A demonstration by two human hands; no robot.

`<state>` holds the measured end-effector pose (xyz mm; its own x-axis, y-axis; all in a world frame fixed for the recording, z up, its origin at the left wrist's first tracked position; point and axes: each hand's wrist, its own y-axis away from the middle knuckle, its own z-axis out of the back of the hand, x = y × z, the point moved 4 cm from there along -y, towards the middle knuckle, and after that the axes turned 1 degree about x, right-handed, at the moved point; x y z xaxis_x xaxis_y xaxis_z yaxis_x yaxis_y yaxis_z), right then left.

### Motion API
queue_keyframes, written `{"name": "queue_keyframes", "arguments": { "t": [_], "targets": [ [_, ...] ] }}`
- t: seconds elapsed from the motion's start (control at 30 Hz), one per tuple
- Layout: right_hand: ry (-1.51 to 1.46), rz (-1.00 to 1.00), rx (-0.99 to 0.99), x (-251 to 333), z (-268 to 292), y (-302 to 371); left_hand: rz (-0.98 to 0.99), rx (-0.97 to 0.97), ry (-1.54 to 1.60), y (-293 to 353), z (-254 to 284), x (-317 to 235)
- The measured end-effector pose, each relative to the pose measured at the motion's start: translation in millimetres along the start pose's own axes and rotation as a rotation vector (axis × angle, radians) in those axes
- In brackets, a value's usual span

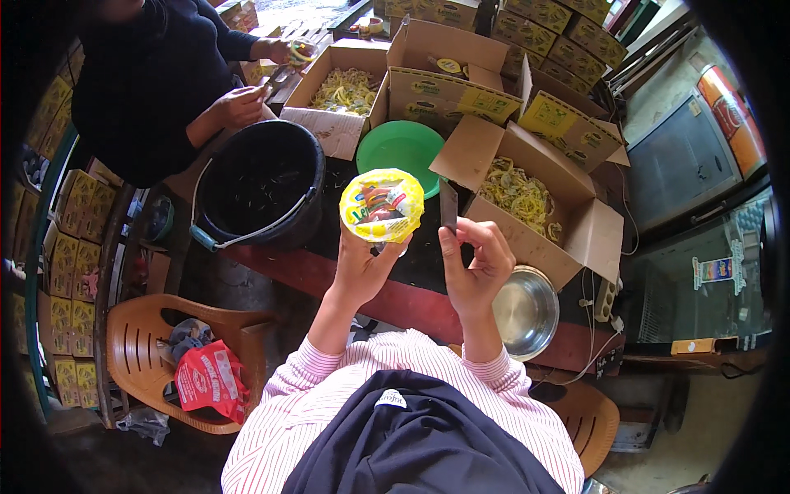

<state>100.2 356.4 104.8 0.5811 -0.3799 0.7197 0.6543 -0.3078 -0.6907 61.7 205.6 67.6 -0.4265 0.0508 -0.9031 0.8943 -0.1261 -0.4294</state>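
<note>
My left hand (362,267) is closed round a plastic cup (382,207) with a yellow, printed film lid that faces up toward me. The lid's edge looks ragged, and most of the cup below it is hidden. To its right, my right hand (477,263) pinches a dark flat blade (448,206), like a knife blade, between thumb and fingers. The blade stands upright, apart from the cup. Beyond both hands sits a green basin (399,152). Yellow trimmed strips (518,193) fill an open carton (539,239) just right of my right hand.
A black bucket (309,218) with a wire handle stands left. Another carton (329,140) of yellow strips and more cartons (453,90) are behind. A steel bowl (527,313) lies right. Across the left corner, a person in dark clothes (148,90) works with their hands. A brown chair (136,329) holds bags.
</note>
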Motion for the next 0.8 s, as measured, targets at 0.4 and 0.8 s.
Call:
{"name": "queue_keyframes", "arguments": {
  "t": [0.4, 0.8],
  "targets": [
    [0.099, 0.163, -0.024, -3, -26, -5, -0.016, -0.046, -0.102, -10, -2, -4],
    [0.257, 0.218, -0.021, -11, -28, -32, -0.074, -0.048, -0.003, -42, -14, 4]
  ]
}}
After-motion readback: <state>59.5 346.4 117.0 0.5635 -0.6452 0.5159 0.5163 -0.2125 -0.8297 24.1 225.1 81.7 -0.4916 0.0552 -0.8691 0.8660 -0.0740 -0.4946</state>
